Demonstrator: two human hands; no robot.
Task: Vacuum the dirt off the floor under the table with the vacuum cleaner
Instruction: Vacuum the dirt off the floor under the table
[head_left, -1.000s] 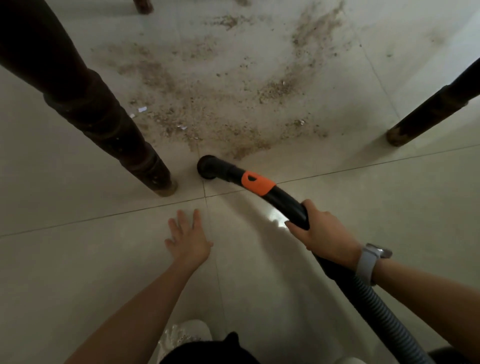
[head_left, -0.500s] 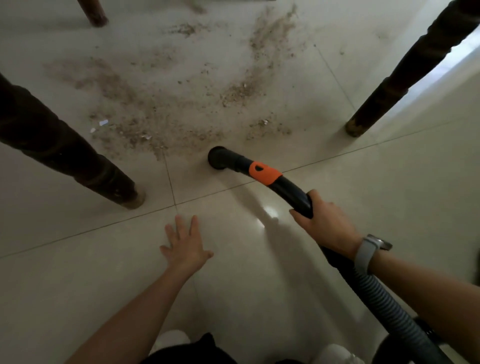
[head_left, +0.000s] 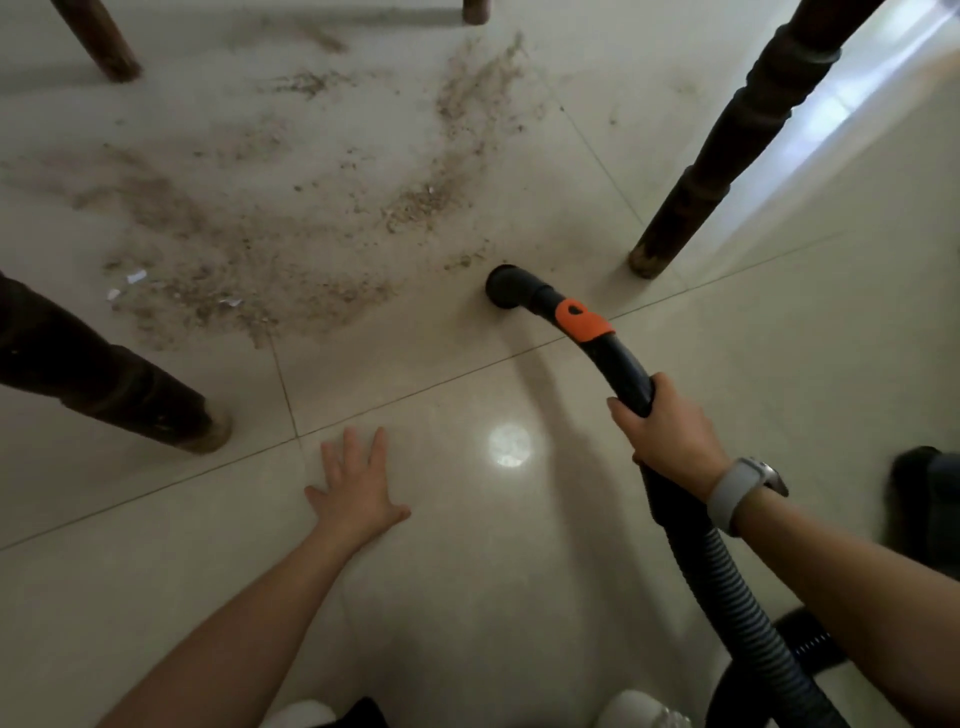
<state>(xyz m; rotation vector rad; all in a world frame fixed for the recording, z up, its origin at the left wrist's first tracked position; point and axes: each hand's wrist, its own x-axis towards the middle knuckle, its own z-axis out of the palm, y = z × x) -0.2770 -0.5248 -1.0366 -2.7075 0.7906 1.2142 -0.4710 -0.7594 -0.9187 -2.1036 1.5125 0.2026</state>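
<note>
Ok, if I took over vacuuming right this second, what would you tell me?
Left hand: flat on the floor, fingers spread, holding nothing.
Right hand: gripping the black vacuum hose behind its orange collar.
Nozzle: on the tile beside the right table leg, at the edge of the dirt.
Done: hardly anything visible.
Left: the wide dirt patch and the small white scraps to the left.

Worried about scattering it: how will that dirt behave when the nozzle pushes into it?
The dirt looks loose, dry and granular, so it likely smears or scatters rather than clumping. The paper scraps look light and may skitter off. The nozzle sits at the patch's edge.
</note>
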